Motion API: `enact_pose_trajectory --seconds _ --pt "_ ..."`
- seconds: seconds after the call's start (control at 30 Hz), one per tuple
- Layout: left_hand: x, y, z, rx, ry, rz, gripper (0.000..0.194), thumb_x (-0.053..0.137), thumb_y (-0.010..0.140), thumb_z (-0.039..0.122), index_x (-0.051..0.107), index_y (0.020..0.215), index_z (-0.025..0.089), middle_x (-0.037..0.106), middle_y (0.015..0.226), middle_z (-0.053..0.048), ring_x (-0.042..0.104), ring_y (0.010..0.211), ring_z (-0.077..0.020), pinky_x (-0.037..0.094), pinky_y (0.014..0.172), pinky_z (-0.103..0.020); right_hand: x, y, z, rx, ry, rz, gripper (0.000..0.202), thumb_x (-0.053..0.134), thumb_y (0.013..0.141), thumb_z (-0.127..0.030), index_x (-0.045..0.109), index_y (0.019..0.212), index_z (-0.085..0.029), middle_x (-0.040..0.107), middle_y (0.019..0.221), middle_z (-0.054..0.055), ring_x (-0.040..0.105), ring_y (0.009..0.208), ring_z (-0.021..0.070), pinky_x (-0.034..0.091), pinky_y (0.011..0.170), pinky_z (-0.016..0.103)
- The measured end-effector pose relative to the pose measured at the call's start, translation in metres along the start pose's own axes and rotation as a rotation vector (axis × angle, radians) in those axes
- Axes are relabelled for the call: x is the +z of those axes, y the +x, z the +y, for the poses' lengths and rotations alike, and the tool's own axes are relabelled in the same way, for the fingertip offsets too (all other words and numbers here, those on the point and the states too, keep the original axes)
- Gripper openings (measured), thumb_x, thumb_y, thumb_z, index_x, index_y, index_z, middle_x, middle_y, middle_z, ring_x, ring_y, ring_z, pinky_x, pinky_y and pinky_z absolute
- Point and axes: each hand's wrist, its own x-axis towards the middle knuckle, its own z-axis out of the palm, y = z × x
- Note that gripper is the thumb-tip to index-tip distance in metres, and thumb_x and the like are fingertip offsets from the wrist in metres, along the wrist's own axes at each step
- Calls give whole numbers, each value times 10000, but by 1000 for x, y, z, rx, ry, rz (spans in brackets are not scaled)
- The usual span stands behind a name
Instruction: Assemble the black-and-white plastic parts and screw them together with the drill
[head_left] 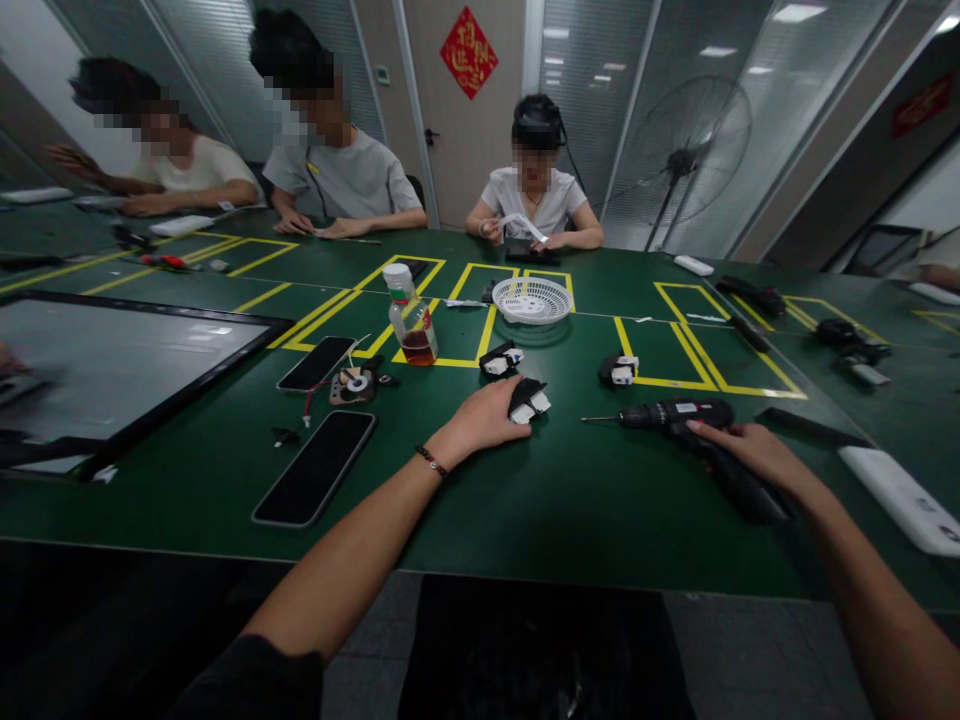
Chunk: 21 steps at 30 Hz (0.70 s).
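My left hand (pixel 489 415) is closed round a small black-and-white part (pixel 529 402) on the green table. Just behind it lies a similar part (pixel 501 359), and another (pixel 621 370) sits farther right. A black power drill (pixel 675 413) lies on its side, its bit pointing left toward the held part. My right hand (pixel 742 450) rests on the drill, its fingers at the top of the handle; some fingers are hidden beneath.
Two phones (pixel 315 468) (pixel 319 362) and a small wired device (pixel 352 385) lie to the left. Behind them stands a bottle (pixel 414 330), near a white basket (pixel 532 301). A white case (pixel 900 498) lies far right. Three people sit across the table.
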Motion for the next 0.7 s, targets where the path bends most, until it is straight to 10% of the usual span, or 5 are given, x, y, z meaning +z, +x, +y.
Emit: enact_pose_trajectory --seconds 0.47,0.6,0.7 --pt "0 7 1 -155 -263 343 712 744 742 374 522 1400 219 612 1348 -113 607 1189 -270 465 1043 -427 7 -13 -27 -125 -595 320 737 500 763 -843 743 930 -167 695 888 223 662 839 420 485 704 533" --pt "16 15 -9 -256 -515 411 653 759 750 385 574 1332 155 643 1288 -143 621 1158 -261 472 1039 -426 35 -31 -79 -497 -544 591 544 546 877 -651 706 993 -145 673 975 198 637 882 350 482 732 460" --pt "28 20 -14 -272 -718 392 596 747 766 368 590 1299 151 675 1193 -131 670 996 -235 553 911 -413 85 -36 -131 -850 -429 346 365 532 956 -486 680 1096 -183 677 1011 112 638 875 243 492 776 366"
